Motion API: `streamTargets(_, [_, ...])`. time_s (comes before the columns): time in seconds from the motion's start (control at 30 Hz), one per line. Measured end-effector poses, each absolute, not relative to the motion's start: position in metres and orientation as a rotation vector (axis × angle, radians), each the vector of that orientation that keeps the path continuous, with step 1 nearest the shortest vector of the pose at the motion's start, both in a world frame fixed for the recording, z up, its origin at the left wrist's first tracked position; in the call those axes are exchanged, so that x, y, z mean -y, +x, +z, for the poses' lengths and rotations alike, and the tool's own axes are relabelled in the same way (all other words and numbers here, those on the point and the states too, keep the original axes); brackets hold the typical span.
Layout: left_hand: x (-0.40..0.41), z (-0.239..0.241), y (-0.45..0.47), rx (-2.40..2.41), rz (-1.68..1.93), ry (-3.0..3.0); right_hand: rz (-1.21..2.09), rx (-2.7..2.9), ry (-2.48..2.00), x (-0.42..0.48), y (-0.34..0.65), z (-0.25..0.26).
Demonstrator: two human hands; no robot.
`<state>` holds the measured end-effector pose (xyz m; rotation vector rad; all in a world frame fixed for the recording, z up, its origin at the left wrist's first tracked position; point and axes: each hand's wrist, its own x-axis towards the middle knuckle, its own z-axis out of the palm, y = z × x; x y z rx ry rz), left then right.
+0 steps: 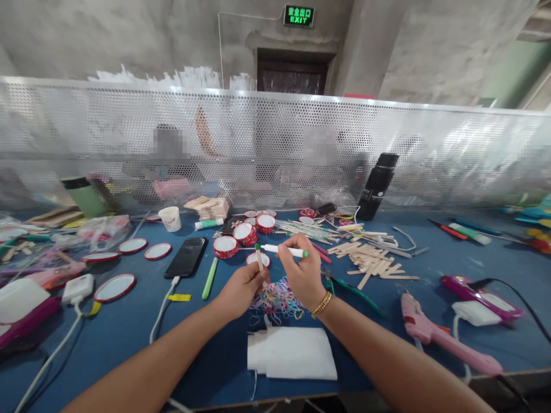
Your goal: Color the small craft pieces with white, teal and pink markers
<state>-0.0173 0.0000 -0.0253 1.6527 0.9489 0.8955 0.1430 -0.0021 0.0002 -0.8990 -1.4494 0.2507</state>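
My left hand (pixel 241 289) pinches a wooden craft stick (pixel 260 261) upright; its top end is green. In my right hand (pixel 303 278) is a white marker (pixel 282 250) with a green end, held level, its tip pointing left close to the stick's coloured end. Below both hands lies a heap of colourful small rubber bands (pixel 279 301). Nearer to me rests a white cloth pouch (pixel 297 353). Just behind the hands are a round red-rimmed white disc (pixel 258 260) and stacks of similar discs (pixel 225 245). Loose craft sticks (pixel 370 258) lie piled to the right.
A black phone (pixel 186 258) and a light green pen-like tool (pixel 210 279) lie left. Green-handled pliers (pixel 357 295) and a pink glue gun (pixel 447 335) are on the right. A black bottle (pixel 377 186) and paper cup (pixel 170 219) stand near the perforated metal screen (pixel 267 149).
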Motion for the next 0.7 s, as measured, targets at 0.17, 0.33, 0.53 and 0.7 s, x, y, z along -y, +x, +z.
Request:
streamTargets(0.17, [0.0001, -0.0251, -0.0177, -0.935, 0.875, 1.678, 0.265, 1.465, -0.886, 0.0041, 0.1423, 0.0010])
streamTargets(0.33, [0.0011, -0.0227, -0.0161, -0.961, 0.888, 1.662, 0.242, 1.465, -0.924, 0.0027, 0.1430, 0.0013])
streamTargets(0.53, [-0.0005, -0.0259, -0.0172, -0.960, 0.881, 1.671, 0.260, 1.467, -0.896, 0.0032, 0.1426, 0.0001])
streamTargets(0.7, [0.0002, -0.0262, -0.0172, -0.968, 0.876, 1.688, 0.252, 1.467, -0.913, 0.0031, 0.1424, 0.0015])
